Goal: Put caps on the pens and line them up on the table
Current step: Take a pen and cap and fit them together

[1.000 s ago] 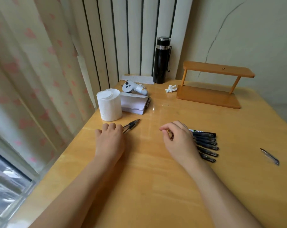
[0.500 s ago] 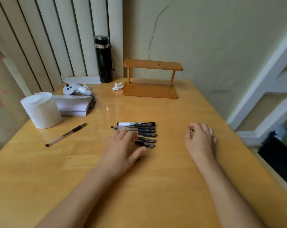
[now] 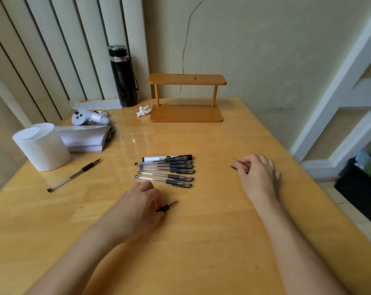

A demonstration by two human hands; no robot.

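Seen from a head-worn camera looking down, two bare forearms reach over a wooden counter (image 3: 201, 241). The left hand (image 3: 137, 206) lies low on the counter with its fingers curled closed around an uncapped pen (image 3: 167, 206); only the black grip and metal tip stick out to the right of the fingers. The right hand (image 3: 258, 174) is also curled closed, pinching clear pen caps (image 3: 241, 165) whose pointed clips jut out to its left; how many caps it holds is hard to tell. Between the two hands and just beyond the left hand's fingertips lies a row of capped pens (image 3: 165, 170), side by side and touching or nearly so, caps toward the right hand. The farthest in the row is a thicker white-and-black marker (image 3: 166, 158). Well to the left of the left hand, a second uncapped pen (image 3: 74, 175) lies alone at a slant, near a white paper roll (image 3: 42, 146). Beyond that are a stack of papers (image 3: 86, 139), a white controller (image 3: 88, 117), a black flask (image 3: 122, 75) and a small wooden shelf (image 3: 186, 99) against the wall. The counter surface nearer than both hands is bare wood. The counter's right edge runs just beside the right hand, with floor beyond it; the left edge is well apart from the left hand.
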